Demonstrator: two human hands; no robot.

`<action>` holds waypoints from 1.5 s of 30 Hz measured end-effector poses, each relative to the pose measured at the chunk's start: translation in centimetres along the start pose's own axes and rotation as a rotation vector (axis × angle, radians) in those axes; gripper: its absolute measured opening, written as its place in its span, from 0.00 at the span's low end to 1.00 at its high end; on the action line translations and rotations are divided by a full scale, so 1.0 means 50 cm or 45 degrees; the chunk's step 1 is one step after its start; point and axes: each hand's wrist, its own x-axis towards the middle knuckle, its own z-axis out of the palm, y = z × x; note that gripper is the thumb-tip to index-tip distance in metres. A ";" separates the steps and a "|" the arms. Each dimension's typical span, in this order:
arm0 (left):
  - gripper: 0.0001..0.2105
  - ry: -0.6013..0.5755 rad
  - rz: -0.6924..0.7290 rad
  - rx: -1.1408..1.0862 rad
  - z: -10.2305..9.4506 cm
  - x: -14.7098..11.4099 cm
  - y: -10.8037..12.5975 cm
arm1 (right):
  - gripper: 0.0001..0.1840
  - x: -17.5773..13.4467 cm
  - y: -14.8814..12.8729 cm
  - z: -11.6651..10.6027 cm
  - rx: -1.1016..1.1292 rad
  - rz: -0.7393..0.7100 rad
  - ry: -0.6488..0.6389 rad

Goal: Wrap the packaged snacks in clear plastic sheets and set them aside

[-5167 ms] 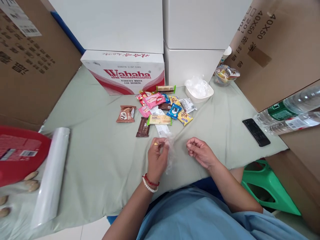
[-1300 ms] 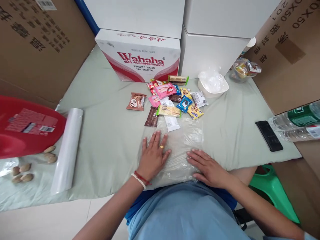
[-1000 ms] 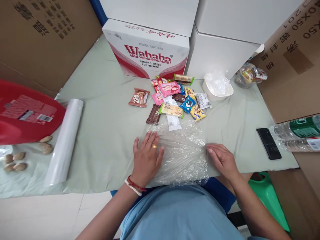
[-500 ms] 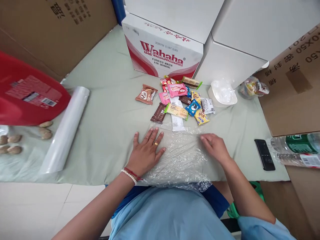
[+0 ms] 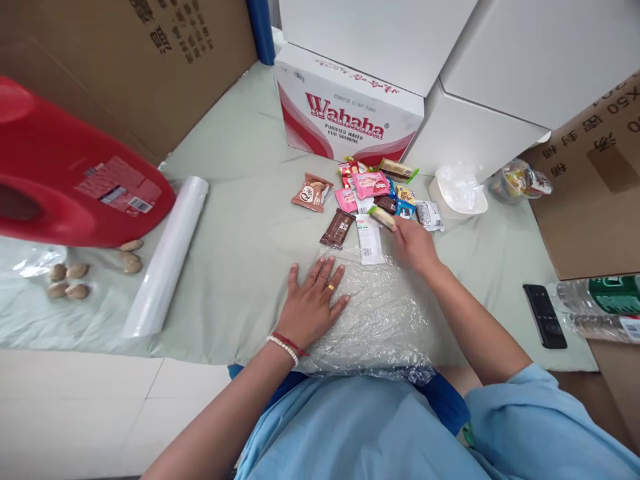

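A sheet of clear plastic film (image 5: 375, 313) lies crinkled on the cloth-covered table in front of me, its near edge hanging toward my lap. My left hand (image 5: 313, 303) rests flat on the film's left side, fingers spread. Beyond the film, my right hand (image 5: 415, 243) grips a green-ended snack packet (image 5: 382, 217) by its right end, over the snack pile. Around it lie a white packet (image 5: 370, 240), a dark brown packet (image 5: 337, 229), a pink packet (image 5: 371, 184) and a light brown packet (image 5: 313, 193). My right hand partly covers the yellow and blue packets.
A white tub (image 5: 459, 193) with a clear bag stands right of the snacks, before a Wahaha carton (image 5: 350, 110). On the left are a film roll (image 5: 167, 257), a red jug (image 5: 95, 167) and several walnuts (image 5: 77, 291). A black phone (image 5: 545, 317) and plastic bottles (image 5: 597, 297) lie right.
My right hand has left the film's right edge, reached forward to the pile and taken hold of the green-ended packet, now tilted. My left hand stays on the film. The view has shifted slightly.
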 end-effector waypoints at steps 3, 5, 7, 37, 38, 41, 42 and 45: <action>0.29 0.015 -0.003 -0.023 0.001 0.000 -0.002 | 0.26 -0.051 0.015 -0.062 0.252 0.104 0.131; 0.28 0.024 0.003 -0.035 0.001 0.000 -0.003 | 0.25 -0.093 0.011 -0.096 0.476 0.150 -0.068; 0.27 0.034 0.008 -0.053 0.001 0.000 -0.002 | 0.23 -0.135 -0.005 -0.112 0.662 0.128 -0.406; 0.28 0.054 -0.040 -0.135 -0.004 0.007 0.007 | 0.23 -0.262 -0.098 -0.047 0.285 -0.308 -0.288; 0.28 0.053 -0.041 -0.132 -0.004 0.007 0.006 | 0.23 -0.259 -0.105 -0.032 0.273 -0.326 -0.320; 0.27 0.049 -0.052 -0.125 -0.002 0.006 0.006 | 0.22 -0.258 -0.105 0.007 0.239 -0.333 -0.375; 0.27 0.048 -0.051 -0.123 -0.001 0.006 0.006 | 0.22 -0.259 -0.101 0.016 0.243 -0.334 -0.376; 0.27 0.052 -0.043 -0.114 0.000 0.006 0.005 | 0.22 -0.263 -0.095 0.027 0.258 -0.349 -0.351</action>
